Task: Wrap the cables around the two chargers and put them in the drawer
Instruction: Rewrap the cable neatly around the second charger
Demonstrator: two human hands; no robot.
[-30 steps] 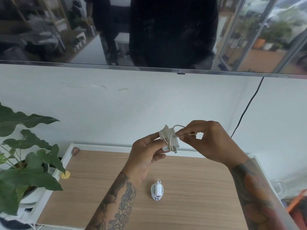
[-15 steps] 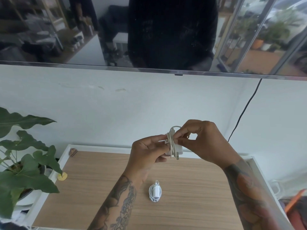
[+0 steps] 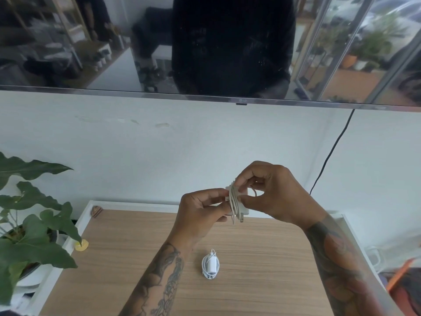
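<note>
Above the wooden tabletop [image 3: 262,258] both my hands hold a white charger [image 3: 235,202] with its cable coiled around the body and its metal prongs pointing down. My left hand [image 3: 204,212] pinches the charger's left side. On the right side, my right hand [image 3: 273,195] pinches the cable's last loop against the charger. A second, smaller white charger [image 3: 210,263] lies on the tabletop below my hands, with its cable wound around it. No drawer is in view.
A large wall-mounted TV [image 3: 205,49] hangs above, with a black cable [image 3: 330,153] running down the wall at right. A leafy potted plant [image 3: 29,231] stands at the left. A small shell [image 3: 96,211] and a yellow disc [image 3: 81,245] rest on the white frame.
My right hand has brought the remaining cable loop in against the charger and pinched it there. The charger has turned so that its prongs point down. The small charger has not moved.
</note>
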